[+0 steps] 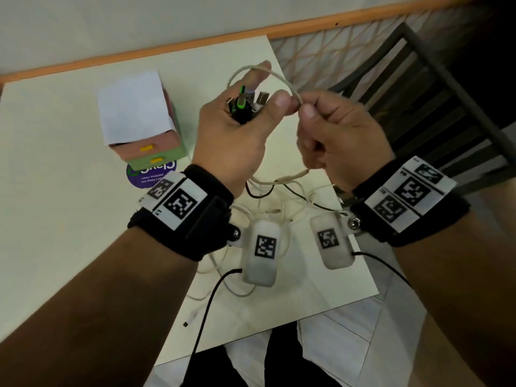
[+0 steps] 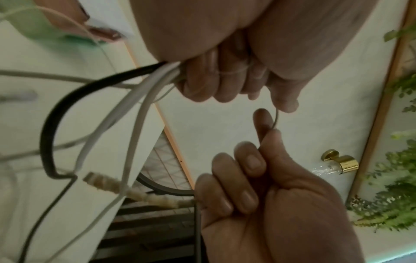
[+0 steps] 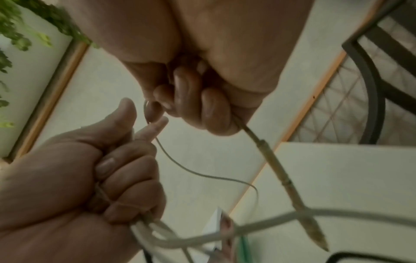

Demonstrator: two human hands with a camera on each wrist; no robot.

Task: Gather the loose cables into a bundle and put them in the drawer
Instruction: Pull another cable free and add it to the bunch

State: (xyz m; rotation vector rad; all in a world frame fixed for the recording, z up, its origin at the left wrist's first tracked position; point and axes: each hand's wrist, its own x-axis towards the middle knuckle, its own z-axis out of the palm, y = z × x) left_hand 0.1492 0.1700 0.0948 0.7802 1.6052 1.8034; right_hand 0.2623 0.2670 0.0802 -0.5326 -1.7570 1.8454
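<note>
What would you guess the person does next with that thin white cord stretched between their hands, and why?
Probably wind it once more onto the bundle. The left hand grips the gathered plugs, the right hand pinches the thin white cord, and more cables trail loose on the table.

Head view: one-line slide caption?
Left hand grips gathered cable ends; right hand pinches a white cable; mini drawer unit shut.

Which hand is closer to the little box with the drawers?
Left. The left hand, gripping the cable plugs, hovers just right of the small drawer box. The right hand, pinching the white cable, is farther right.
</note>
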